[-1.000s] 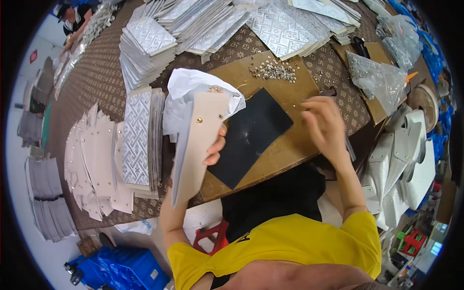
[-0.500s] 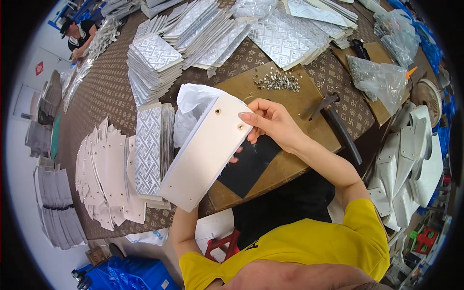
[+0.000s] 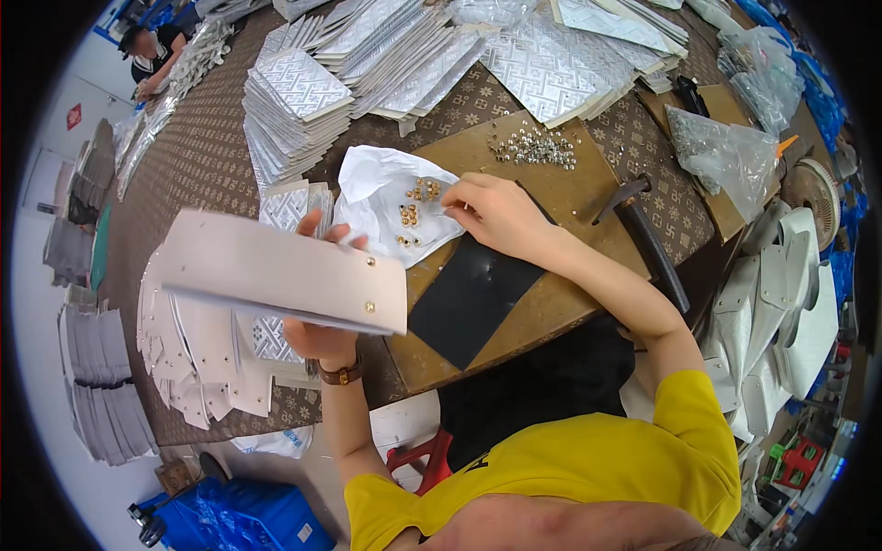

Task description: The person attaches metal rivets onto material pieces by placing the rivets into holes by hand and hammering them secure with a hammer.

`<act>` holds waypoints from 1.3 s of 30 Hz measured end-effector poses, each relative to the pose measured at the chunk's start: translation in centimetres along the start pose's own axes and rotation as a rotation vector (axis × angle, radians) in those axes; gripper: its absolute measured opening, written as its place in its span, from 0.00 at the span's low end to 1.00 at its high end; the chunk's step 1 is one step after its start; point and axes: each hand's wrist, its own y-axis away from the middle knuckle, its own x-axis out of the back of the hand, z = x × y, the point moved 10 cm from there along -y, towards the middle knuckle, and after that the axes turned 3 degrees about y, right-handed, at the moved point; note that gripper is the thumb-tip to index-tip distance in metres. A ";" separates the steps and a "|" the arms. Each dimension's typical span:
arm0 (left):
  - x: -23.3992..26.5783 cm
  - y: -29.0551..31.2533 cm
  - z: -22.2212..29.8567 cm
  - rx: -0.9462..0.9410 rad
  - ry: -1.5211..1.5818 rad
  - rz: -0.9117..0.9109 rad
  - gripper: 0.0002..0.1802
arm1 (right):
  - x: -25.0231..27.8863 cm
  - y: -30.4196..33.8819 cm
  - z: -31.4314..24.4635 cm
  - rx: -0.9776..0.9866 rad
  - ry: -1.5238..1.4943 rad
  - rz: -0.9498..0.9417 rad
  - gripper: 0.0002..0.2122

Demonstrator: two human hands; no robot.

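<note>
A cream panel (image 3: 285,262) with two gold-coloured studs near its right end is tilted above the table at the left, gripped by my left hand (image 3: 323,342). Fingers show above its far edge and the thumb side below it. My right hand (image 3: 501,216) is at the right edge of a crumpled white plastic bag (image 3: 363,174), fingers curled together; what they pinch, if anything, is hidden. Small gold metal fittings (image 3: 409,216) lie on the bag. Beneath my right wrist is a black rectangular pad (image 3: 473,298), resting on a brown board (image 3: 588,248).
Silver fittings (image 3: 533,147) are heaped on the board, near a dark-handled hammer (image 3: 654,257). Stacked silver-patterned panels (image 3: 299,92) line the back. More cream panels (image 3: 188,349) fan out at the left; white pieces (image 3: 781,312) pile up at right. A co-worker (image 3: 152,60) sits far left.
My left hand has carried the panel leftward and turned it nearly level. My right hand has let go of the panel and come to the bag, whose gold fittings are now exposed.
</note>
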 end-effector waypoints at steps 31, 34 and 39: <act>-0.4 0.7 -0.3 0.062 -0.765 -0.097 0.60 | 1.7 10.0 -6.7 0.467 0.256 -0.103 0.11; -1.7 0.4 -0.2 0.010 -0.801 -0.077 0.60 | 3.8 10.3 -6.0 0.392 0.223 -0.064 0.11; -5.6 0.2 0.2 -0.101 -1.086 -0.413 0.52 | 9.8 8.1 0.4 0.106 0.483 0.096 0.10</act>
